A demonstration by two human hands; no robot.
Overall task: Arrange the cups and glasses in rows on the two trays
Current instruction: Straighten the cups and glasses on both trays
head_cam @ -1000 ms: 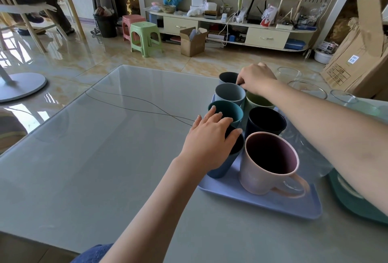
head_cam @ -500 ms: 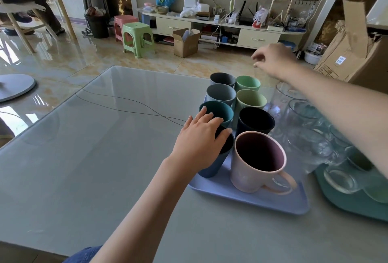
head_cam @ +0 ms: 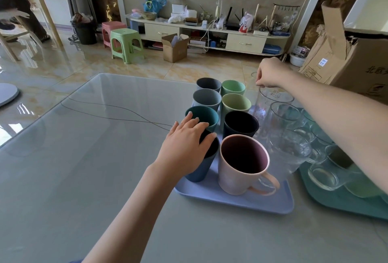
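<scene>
A lavender tray (head_cam: 231, 200) holds two rows of cups: dark grey (head_cam: 207, 84), grey (head_cam: 206, 98), teal (head_cam: 202, 115) and a blue cup (head_cam: 197, 171) on the left; mint (head_cam: 233, 87), light green (head_cam: 236, 103), navy (head_cam: 240, 125) and a pink mug (head_cam: 241, 170) on the right. My left hand (head_cam: 186, 149) lies over the blue cup's rim, gripping it. My right hand (head_cam: 270, 72) pinches the rim of a tall clear printed glass (head_cam: 270, 105) right of the cups. Several clear glasses (head_cam: 289, 149) crowd onto a green tray (head_cam: 340, 205).
The grey glass-topped table (head_cam: 84, 157) stretches to the left. A cardboard box (head_cam: 352, 61) stands at the table's far right corner. Beyond the table are stools (head_cam: 126, 44), a small open box (head_cam: 175, 47) and a cluttered low cabinet (head_cam: 210, 31).
My right hand has left the far cups on the lavender tray, swung right, and now pinches the tall glass's rim. My left hand has stayed on the blue cup.
</scene>
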